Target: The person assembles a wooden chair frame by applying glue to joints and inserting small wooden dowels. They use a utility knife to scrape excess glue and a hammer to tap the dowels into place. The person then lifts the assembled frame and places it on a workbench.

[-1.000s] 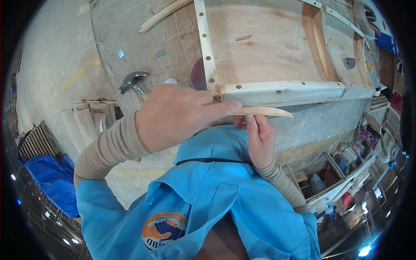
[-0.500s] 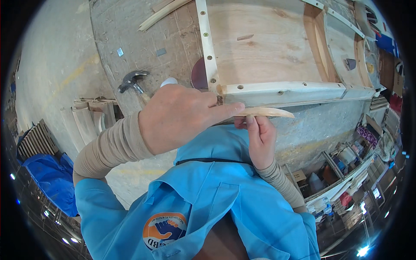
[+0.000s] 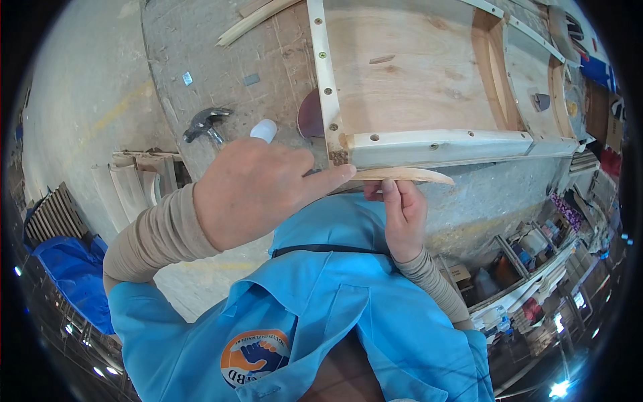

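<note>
My right hand [image 3: 404,218] pinches a thin, curved strip of pale wood [image 3: 408,174] between thumb and fingers, just below the frame's near edge. My left hand [image 3: 251,191] reaches across from the left. Its index finger is stretched out, with the tip at the strip's left end; the other fingers curl under and its thumb is hidden. Right beside the strip stands a large wooden frame [image 3: 442,147] with screws set along its rails and a plywood panel [image 3: 408,74] inside. A white rounded object [image 3: 264,130] shows just beyond my left knuckles, partly covered.
On the worn work surface [image 3: 228,74] lie a claw hammer [image 3: 206,124], a dark reddish disc [image 3: 311,115] partly under the frame, and wooden offcuts [image 3: 254,21]. Stacked wood pieces [image 3: 137,177] stand at left, near a blue bag [image 3: 74,275]. A cluttered shelf [image 3: 502,268] is at right.
My left hand has moved left along the strip, its fingertip going from near the middle to the left end. My right hand keeps its pinch in about the same place.
</note>
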Demonstrator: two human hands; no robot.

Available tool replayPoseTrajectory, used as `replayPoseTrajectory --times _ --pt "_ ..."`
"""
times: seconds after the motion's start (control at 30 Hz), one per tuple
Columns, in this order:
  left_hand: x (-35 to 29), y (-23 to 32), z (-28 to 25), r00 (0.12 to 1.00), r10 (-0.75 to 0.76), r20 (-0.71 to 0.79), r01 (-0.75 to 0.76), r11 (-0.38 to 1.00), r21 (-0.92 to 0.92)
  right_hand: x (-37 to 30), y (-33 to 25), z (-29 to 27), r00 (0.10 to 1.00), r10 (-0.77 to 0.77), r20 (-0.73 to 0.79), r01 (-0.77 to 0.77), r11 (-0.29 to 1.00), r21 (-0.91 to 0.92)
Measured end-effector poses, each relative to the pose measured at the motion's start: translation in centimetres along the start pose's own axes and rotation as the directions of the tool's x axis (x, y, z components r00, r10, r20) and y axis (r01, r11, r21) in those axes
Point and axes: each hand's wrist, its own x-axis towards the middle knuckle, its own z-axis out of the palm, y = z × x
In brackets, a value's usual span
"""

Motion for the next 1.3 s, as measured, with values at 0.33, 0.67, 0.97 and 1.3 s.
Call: replayPoseTrajectory --times 0.33,0.67,0.97,1.3 --pt "-0.8 -0.1 -0.4 0.999 0.018 -0.028 -0.017 1.0 0.01 0.0 -0.3 0.3 1.0 0.008 -0.012 -0.008 1.0 0.014" --pt "-1.0 -0.6 -1.1 0.996 -0.039 -0.082 0.026 0.988 -0.151 -0.1 -0.2 -0.3 0.996 -0.005 0.09 0.007 1.0 -0.018" --pt "-0.1 -0.5 0.6 0.992 -0.021 -0.122 -0.002 0.984 -0.179 0.1 -0.4 0.0 1.0 -0.022 0.02 0.021 1.0 0.014" --pt "1.1 -0.8 2.4 0.984 0.025 -0.175 -0.063 0.975 -0.214 0.1 -0.3 0.1 0.999 -0.041 0.016 0.04 0.999 0.01"
